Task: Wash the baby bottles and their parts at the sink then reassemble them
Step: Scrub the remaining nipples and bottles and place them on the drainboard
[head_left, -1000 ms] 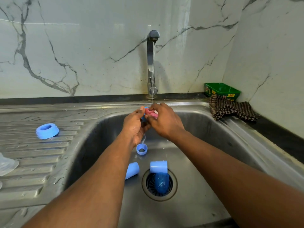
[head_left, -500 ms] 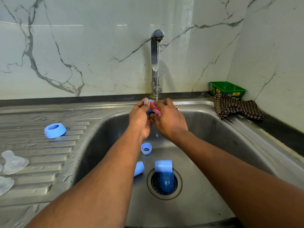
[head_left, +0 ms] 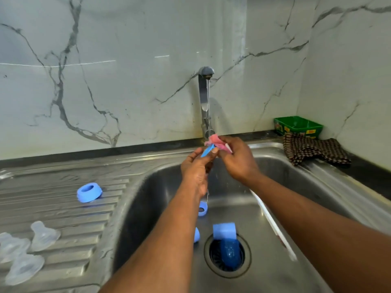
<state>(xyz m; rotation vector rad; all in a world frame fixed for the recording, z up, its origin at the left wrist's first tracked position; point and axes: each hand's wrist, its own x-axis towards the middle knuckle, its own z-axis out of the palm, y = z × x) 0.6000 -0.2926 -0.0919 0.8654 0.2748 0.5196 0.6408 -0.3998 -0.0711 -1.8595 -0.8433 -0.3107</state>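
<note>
Since a second ago, both hands raised nearer the tap (head_left: 204, 98), blue piece now edge-on. Clear teats (head_left: 43, 235) on draining board, nearest left. Blue bottle (head_left: 227, 244) over drain in sink (head_left: 300, 176). Blue ring (head_left: 88, 192) on board. Left hand (head_left: 195, 168), fingers pinching blue piece (head_left: 207, 150); right hand (head_left: 238, 158), fingers gripping pink sponge (head_left: 218, 141) under running water. Checked cloth (head_left: 313, 150) far right.

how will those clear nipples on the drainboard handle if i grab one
The clear nipples look like thin, translucent silicone, so probably soft and squashy under a pinch. They lie tipped on the wet ridged drainboard, so likely slippery. They look light, and may skid when nudged.
</note>
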